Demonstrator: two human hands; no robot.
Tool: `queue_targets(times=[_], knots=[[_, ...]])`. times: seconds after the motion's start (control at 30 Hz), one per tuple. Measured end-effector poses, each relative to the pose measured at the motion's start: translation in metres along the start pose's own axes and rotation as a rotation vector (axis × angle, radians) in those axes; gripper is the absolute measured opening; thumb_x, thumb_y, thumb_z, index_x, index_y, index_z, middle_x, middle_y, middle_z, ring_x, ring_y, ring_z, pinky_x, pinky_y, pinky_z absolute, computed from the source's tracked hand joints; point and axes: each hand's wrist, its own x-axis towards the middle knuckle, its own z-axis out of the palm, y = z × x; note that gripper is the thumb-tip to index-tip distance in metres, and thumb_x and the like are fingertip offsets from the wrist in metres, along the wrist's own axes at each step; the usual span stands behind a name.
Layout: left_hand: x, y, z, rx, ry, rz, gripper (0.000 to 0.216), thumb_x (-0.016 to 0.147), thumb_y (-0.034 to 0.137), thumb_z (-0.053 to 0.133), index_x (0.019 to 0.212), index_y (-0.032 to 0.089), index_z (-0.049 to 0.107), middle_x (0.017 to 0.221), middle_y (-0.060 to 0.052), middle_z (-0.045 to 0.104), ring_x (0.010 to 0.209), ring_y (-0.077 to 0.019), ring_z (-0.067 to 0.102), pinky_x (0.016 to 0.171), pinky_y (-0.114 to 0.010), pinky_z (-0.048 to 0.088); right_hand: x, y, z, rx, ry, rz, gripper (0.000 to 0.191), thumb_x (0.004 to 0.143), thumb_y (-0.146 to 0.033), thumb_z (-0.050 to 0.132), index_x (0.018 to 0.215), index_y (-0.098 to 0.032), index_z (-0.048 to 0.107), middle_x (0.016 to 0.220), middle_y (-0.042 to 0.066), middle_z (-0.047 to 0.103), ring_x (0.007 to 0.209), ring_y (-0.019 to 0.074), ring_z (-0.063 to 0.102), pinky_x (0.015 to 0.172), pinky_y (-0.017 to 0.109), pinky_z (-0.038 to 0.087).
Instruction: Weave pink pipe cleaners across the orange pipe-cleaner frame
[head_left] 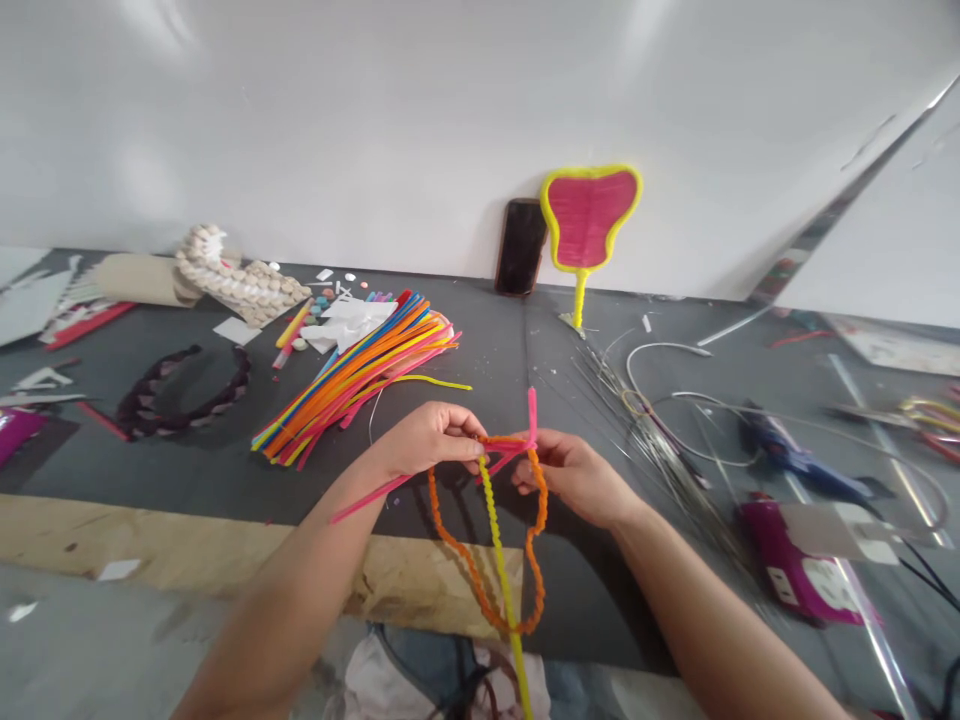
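My left hand (431,437) and my right hand (571,475) meet over the table's near edge, both with fingers closed. Between them they pinch a pipe-cleaner frame (480,575): an orange twisted loop hanging down toward me, with a yellow-green stem running through its middle. A pink pipe cleaner (525,430) is wound across the top of the loop; one end sticks up by my right fingers, the other trails down-left past my left wrist.
A bundle of coloured pipe cleaners (360,375) lies left of my hands. A finished pink and yellow fan shape (589,215) and a dark phone (520,245) lean on the wall. Thin wires (660,440), a blue glue gun (787,450) and a purple extension socket (802,560) lie right.
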Motion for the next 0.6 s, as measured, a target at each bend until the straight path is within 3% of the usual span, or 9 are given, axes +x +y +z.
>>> queue_targets(times=[0.27, 0.43, 0.6], knots=[[0.0013, -0.0009, 0.0001, 0.007, -0.024, 0.015, 0.014, 0.065, 0.022, 0.072, 0.075, 0.015, 0.066, 0.063, 0.001, 0.07, 0.058, -0.0103, 0.065, 0.061, -0.021, 0.049, 0.0013, 0.0035, 0.0055, -0.017, -0.052, 0.04, 0.03, 0.071, -0.039, 0.079, 0.093, -0.019, 0.073, 0.079, 0.0, 0.069, 0.063, 0.0082, 0.059, 0.06, 0.022, 0.051], [0.0022, -0.002, -0.001, 0.022, -0.021, 0.005, 0.013, 0.065, 0.022, 0.071, 0.075, 0.015, 0.066, 0.064, 0.001, 0.07, 0.059, -0.0106, 0.065, 0.062, -0.021, 0.049, 0.0009, 0.0015, 0.0057, -0.029, -0.064, 0.042, 0.029, 0.071, -0.042, 0.079, 0.086, -0.018, 0.071, 0.071, -0.002, 0.066, 0.06, 0.008, 0.058, 0.06, 0.022, 0.05], [0.0028, -0.0023, -0.0013, 0.038, -0.026, -0.012, 0.012, 0.066, 0.021, 0.071, 0.075, 0.015, 0.066, 0.068, -0.001, 0.073, 0.06, -0.0116, 0.066, 0.064, -0.022, 0.05, 0.0002, -0.0013, 0.0002, -0.005, 0.072, -0.01, 0.032, 0.075, -0.047, 0.075, 0.091, -0.021, 0.069, 0.071, -0.002, 0.065, 0.062, 0.0085, 0.059, 0.062, 0.022, 0.05]])
